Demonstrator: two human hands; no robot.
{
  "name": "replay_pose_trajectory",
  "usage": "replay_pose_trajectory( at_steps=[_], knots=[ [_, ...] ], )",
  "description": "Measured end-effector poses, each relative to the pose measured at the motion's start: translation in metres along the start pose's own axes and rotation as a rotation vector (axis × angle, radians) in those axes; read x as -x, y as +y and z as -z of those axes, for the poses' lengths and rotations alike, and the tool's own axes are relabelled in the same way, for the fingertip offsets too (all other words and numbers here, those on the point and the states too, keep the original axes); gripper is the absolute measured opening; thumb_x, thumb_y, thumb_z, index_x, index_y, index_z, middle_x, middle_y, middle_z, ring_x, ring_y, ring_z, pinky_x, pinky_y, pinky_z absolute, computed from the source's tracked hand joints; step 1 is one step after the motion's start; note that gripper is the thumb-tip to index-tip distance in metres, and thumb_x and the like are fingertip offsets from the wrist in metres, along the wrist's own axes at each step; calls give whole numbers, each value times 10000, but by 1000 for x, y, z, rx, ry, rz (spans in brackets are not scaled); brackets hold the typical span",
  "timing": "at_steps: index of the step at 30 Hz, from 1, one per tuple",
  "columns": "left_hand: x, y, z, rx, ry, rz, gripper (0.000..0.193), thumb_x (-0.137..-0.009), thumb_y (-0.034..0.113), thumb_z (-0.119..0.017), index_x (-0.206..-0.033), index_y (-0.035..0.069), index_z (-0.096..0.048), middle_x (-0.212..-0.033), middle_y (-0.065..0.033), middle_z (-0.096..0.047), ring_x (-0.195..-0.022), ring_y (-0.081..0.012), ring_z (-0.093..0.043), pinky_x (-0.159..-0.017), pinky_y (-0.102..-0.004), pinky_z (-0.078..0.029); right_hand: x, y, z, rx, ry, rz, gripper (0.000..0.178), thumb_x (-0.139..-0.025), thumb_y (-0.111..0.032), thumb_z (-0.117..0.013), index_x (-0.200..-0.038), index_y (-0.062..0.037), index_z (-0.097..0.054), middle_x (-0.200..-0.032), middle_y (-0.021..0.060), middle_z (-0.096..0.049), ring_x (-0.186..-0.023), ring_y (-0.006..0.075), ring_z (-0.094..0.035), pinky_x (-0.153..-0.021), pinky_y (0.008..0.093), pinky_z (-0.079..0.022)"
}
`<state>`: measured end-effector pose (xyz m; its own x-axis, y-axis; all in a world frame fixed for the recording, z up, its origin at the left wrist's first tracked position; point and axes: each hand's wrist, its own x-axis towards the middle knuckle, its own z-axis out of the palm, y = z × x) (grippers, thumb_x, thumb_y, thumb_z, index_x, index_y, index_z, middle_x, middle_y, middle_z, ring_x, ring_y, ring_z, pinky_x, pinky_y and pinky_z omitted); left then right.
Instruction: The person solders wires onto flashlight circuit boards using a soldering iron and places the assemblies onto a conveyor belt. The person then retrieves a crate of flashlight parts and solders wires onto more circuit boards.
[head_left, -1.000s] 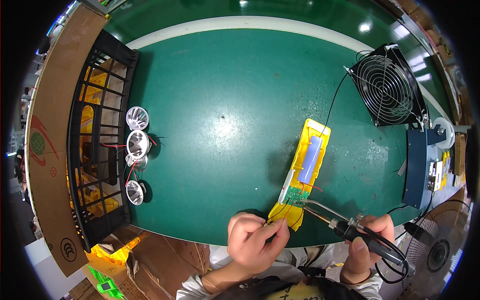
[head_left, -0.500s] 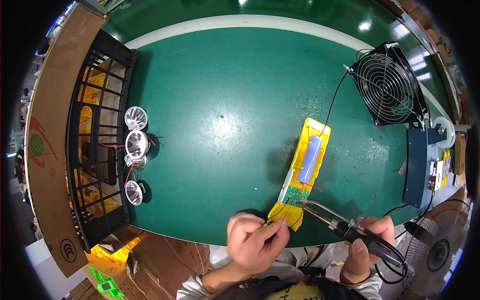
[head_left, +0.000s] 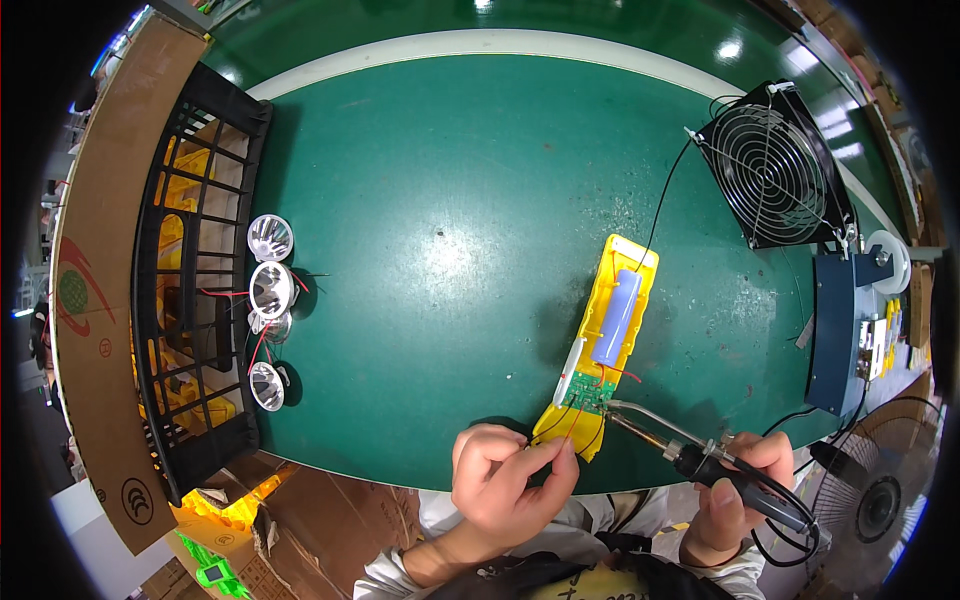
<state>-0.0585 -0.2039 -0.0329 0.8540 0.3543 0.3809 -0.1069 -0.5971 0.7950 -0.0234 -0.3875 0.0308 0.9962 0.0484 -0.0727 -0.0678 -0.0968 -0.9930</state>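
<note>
On the near right part of the bench lies a yellow plastic housing [head_left: 648,262] with a blue cylindrical battery [head_left: 617,318] inside it. Below the battery is a small green circuit board [head_left: 585,392], with thin red and black wires attached. My left hand [head_left: 512,478] is closed at the housing's near end, thumb and fingertips pinching a thin wire [head_left: 575,425] that runs up to the board. My right hand [head_left: 738,500] grips a soldering iron [head_left: 700,465] with a bent metal tube along it. The iron's tip is at the board's right edge; whether it touches cannot be made out.
Several shiny reflector cups [head_left: 271,290] with wires line the left, beside a black plastic crate [head_left: 190,300] holding yellow parts. A black fan [head_left: 768,175] stands at the far right, above a blue device [head_left: 835,330] with a white spool [head_left: 888,262]. The bench [head_left: 430,200] is green.
The soldering iron's tip has shifted slightly right, toward the board's edge. The yellow housing has moved very slightly left. My left hand keeps its pinch on the wire.
</note>
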Motion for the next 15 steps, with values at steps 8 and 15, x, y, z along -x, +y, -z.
replay_pose_trajectory(
  at_steps=[8,15],
  knots=[
    [-1,1,1,-16,1,-12,187,-571,-17,-707,-715,67,-624,-718,-21,-416,-620,-158,-464,-501,-241,-388,1,2,-1,-19,22,17,325,-729,-163,-657,-837,-35,-378,-665,74,-480,-577,113,-416,-547,246,-353],
    [-1,-1,-1,-13,1,-24,193,-568,-19,-710,-716,66,-621,-718,-20,-420,-619,-156,-468,-493,-238,-384,-2,6,0,78,4,68,329,-730,-180,-652,-831,-28,-378,-632,83,-491,-544,118,-420,-522,244,-354]
  ],
)
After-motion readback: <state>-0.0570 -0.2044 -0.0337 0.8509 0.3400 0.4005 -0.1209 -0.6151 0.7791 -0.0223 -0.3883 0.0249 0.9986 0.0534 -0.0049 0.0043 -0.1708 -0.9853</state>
